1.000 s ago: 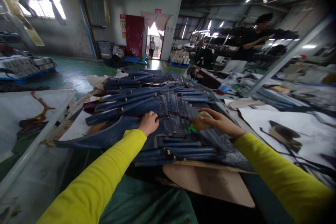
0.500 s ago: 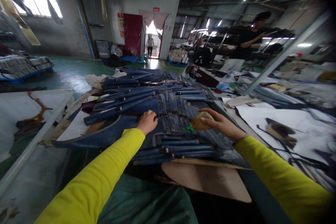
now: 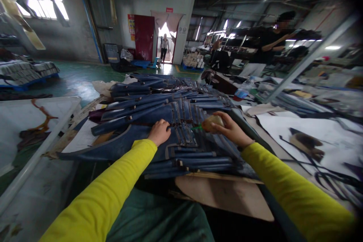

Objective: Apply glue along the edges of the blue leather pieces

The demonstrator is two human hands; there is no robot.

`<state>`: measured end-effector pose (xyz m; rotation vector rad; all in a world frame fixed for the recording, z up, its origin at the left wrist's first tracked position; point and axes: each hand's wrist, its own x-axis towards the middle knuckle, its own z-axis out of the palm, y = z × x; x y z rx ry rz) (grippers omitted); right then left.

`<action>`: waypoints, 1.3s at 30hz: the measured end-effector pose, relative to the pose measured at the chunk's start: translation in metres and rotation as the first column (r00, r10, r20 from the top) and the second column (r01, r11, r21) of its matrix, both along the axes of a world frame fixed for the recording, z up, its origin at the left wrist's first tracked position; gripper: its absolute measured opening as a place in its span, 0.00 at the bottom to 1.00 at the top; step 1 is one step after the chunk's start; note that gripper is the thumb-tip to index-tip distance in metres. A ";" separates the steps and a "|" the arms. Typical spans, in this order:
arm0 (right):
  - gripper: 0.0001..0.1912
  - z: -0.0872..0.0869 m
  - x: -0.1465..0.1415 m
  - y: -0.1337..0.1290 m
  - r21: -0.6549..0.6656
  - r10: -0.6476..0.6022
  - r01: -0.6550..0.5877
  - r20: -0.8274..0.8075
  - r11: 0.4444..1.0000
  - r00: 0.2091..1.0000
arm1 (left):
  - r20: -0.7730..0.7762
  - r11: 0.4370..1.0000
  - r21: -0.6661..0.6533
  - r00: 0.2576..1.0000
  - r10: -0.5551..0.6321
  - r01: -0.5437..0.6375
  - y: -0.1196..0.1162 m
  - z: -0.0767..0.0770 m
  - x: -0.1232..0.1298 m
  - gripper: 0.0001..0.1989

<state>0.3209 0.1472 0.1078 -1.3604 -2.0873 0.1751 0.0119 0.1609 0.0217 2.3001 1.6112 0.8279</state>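
My right hand (image 3: 231,130) is wrapped round a yellowish bottle (image 3: 213,124), held on its side with its green nozzle (image 3: 196,127) pointing left, over dark strips (image 3: 185,121) on the blue pieces. On a flat blue piece (image 3: 113,144) rests my left hand (image 3: 159,132), its fingers curled down beside the strips' left side; whether it pinches anything is hidden. Rolled or folded blue pieces (image 3: 121,124) lie in rows behind my left hand, and more of them (image 3: 201,162) are nearer to me.
A white-rimmed bin (image 3: 36,100) stands at the left. White sheets (image 3: 283,128) and black straps lie at the right, behind them a plastic bottle (image 3: 241,92). A slanted metal pole (image 3: 300,60) rises at the right. One person (image 3: 164,45) is in the doorway, another (image 3: 269,45) at the back right.
My right hand has moved left and slightly away from me with the bottle, bringing the nozzle over the strips. My left hand has stayed in place. The person in the doorway has shifted slightly.
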 end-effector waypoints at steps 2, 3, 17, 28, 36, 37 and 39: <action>0.28 -0.003 -0.001 0.009 0.053 -0.017 0.017 0.003 0.998 1.000 | 0.003 1.000 -0.001 1.000 0.002 -0.002 0.000 0.000 0.000 0.15; 0.28 -0.004 -0.001 0.011 0.063 -0.025 0.025 0.000 0.998 1.000 | 0.004 1.000 -0.001 1.000 0.003 -0.003 0.000 0.000 0.000 0.15; 0.29 0.011 0.003 -0.020 -0.119 -0.023 0.024 0.014 0.993 1.000 | 0.013 1.000 -0.009 1.000 -0.005 0.005 -0.001 0.002 -0.001 0.15; 0.25 -0.010 0.006 0.028 0.226 0.017 -0.021 0.018 0.974 1.000 | 0.013 1.000 -0.015 1.000 0.000 0.000 0.000 -0.001 -0.001 0.15; 0.24 -0.010 0.004 0.035 0.236 0.046 -0.055 0.041 0.970 0.998 | 0.009 1.000 -0.006 1.000 0.000 0.000 0.000 -0.001 0.000 0.15; 0.24 -0.011 0.005 0.038 0.242 0.049 -0.056 0.036 0.969 0.998 | 0.008 1.000 -0.006 1.000 -0.002 0.002 0.000 -0.001 0.000 0.15; 0.25 -0.014 0.005 0.045 0.258 0.036 -0.041 0.025 0.965 0.999 | 0.009 1.000 -0.007 1.000 -0.003 0.003 0.000 0.000 0.000 0.15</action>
